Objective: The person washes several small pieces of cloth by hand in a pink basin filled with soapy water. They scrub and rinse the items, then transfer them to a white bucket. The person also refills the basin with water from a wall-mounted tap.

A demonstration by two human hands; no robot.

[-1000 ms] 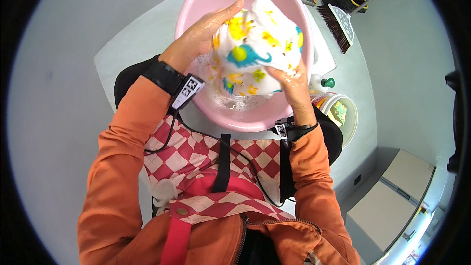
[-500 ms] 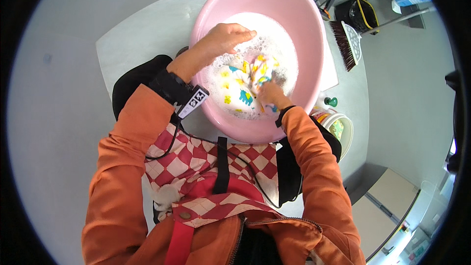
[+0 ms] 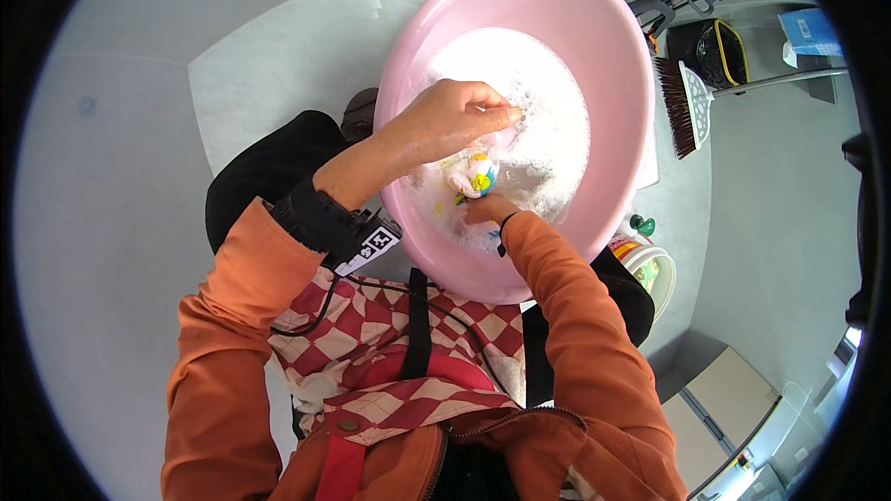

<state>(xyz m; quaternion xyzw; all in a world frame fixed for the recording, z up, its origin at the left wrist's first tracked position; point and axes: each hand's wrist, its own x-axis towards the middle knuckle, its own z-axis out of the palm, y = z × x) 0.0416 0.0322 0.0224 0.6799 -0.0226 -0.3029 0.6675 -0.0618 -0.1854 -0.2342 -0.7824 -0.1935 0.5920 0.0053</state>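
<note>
A white cloth (image 3: 475, 178) with yellow and blue prints lies bunched in the sudsy water of a large pink basin (image 3: 608, 65). Most of it is under foam, so I cannot tell what kind of garment or cloth it is. My right hand (image 3: 484, 210) is partly in the suds, its fingers closed on the near side of the bunch. Above the far part of the cloth is my left hand (image 3: 453, 119), fingers bent and thumb drawn in close to them. Whatever is between those fingers is hidden from this view.
The basin stands on a grey floor (image 3: 278, 56) between my knees. To its right are a bottle with a green cap (image 3: 642, 224) and a white tub (image 3: 661, 280). Farther right are a broom (image 3: 691, 107), a black bin (image 3: 715, 51) and a blue box (image 3: 812, 32).
The cloth has gone from spread out to a smaller bunch, mostly sunk in suds. My left hand has moved right and nearer. The view has shifted, so the basin appears farther right and lower.
</note>
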